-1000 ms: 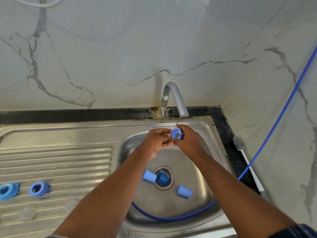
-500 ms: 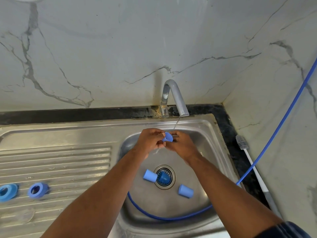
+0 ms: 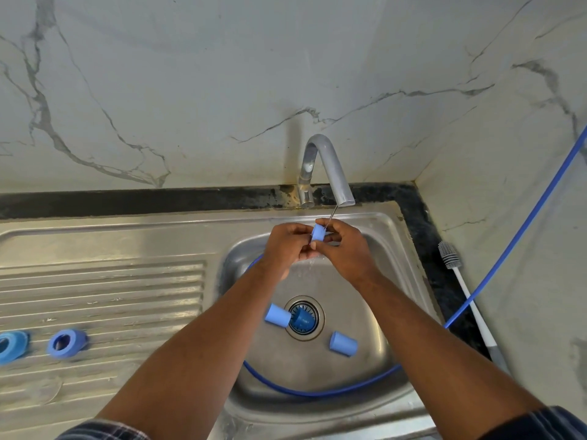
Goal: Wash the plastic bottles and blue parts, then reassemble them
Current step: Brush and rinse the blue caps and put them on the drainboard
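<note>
Over the sink basin (image 3: pixel 381 255) my left hand (image 3: pixel 287 246) and my right hand (image 3: pixel 346 249) together grip a small blue cap (image 3: pixel 318 232) under a thin stream from the tap (image 3: pixel 330 173). Two more blue caps lie on the basin floor: one (image 3: pixel 277 315) beside the drain, one (image 3: pixel 343 343) to its right. A darker blue cone-shaped part (image 3: pixel 301 318) sits in the drain. Two blue rings (image 3: pixel 66 342) (image 3: pixel 11 346) rest on the ribbed drainboard at the left. No plastic bottle is clearly visible.
A blue hose (image 3: pixel 317 390) curls across the basin front and climbs the right wall. A white-handled bottle brush (image 3: pixel 460 287) lies on the black counter strip at the right. Marble walls close in behind and to the right.
Both hands have turned the blue cap under the stream; its open mouth faced me before and its side faces me now. The rest lies as before.
</note>
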